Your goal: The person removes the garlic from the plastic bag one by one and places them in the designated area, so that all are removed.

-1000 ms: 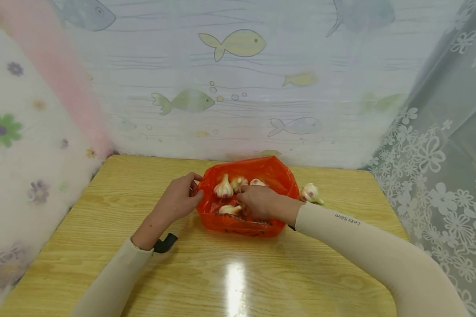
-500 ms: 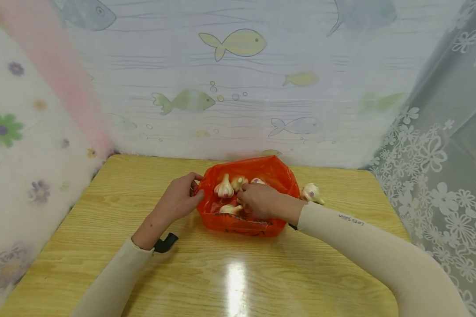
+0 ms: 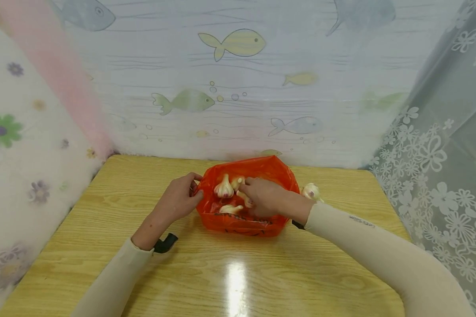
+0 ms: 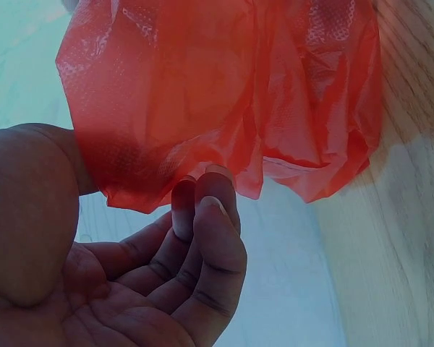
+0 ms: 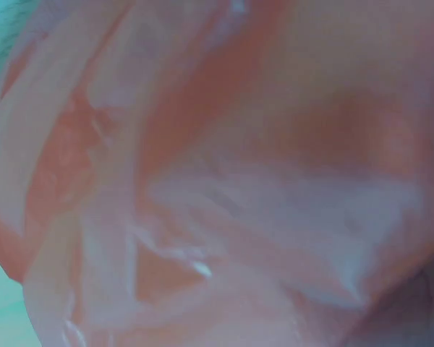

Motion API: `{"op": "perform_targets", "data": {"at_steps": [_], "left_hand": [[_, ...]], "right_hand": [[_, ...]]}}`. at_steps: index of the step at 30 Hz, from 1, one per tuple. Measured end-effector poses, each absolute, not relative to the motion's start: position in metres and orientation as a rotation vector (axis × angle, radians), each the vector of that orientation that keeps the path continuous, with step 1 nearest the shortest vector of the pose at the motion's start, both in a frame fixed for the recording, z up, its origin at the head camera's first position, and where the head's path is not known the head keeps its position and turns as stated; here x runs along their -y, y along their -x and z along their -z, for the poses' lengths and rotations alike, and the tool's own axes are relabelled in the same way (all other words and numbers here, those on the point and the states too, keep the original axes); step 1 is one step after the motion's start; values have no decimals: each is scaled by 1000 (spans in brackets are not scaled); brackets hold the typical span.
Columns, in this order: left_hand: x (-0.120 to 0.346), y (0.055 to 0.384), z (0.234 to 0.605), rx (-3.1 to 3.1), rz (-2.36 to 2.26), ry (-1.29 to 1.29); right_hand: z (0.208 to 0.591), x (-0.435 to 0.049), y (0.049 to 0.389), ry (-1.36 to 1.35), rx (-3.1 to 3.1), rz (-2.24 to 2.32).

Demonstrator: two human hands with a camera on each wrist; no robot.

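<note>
A red plastic bag [image 3: 243, 225] stands with its mouth spread wide on the table. My left hand [image 3: 178, 198] pinches the bag's left edge between thumb and fingers; in the left wrist view the thumb goes behind the red film [image 4: 166, 94]. Inside lie several garlic bulbs: one upright with its stem up [image 3: 224, 188], one behind it [image 3: 237, 182] and one lying at the front [image 3: 231, 209]. My right hand [image 3: 266, 197] reaches into the bag from the right, its fingers stretched over another garlic bulb [image 3: 244, 199]. Blurred bag film [image 5: 202, 181] fills the right wrist view.
One more garlic bulb [image 3: 311, 191] lies on the wooden table [image 3: 174, 281], just outside the bag's right side. A patterned curtain with fish [image 3: 238, 88] hangs along the table's back edge, with flowered sheets at both sides.
My right hand has shifted slightly right and its fingers have straightened, uncovering more of the garlic bulb beneath them. The bulb at the back right is now hidden. My left hand stays put.
</note>
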State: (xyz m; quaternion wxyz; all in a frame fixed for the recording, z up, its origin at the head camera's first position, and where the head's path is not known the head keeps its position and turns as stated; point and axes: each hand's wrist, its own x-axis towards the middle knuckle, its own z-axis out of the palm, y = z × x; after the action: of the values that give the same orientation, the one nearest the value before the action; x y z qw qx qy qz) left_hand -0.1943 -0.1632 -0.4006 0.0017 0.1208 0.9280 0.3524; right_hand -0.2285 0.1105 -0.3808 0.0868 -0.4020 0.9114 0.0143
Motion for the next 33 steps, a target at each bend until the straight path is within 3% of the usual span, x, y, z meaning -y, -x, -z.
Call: {"op": "perform_targets", "data": {"at_steps": [33], "left_hand": [[163,193,400,-2911,-1111,-380]], "right_hand": [[347,-151,211,1118,-2830,557]]}}
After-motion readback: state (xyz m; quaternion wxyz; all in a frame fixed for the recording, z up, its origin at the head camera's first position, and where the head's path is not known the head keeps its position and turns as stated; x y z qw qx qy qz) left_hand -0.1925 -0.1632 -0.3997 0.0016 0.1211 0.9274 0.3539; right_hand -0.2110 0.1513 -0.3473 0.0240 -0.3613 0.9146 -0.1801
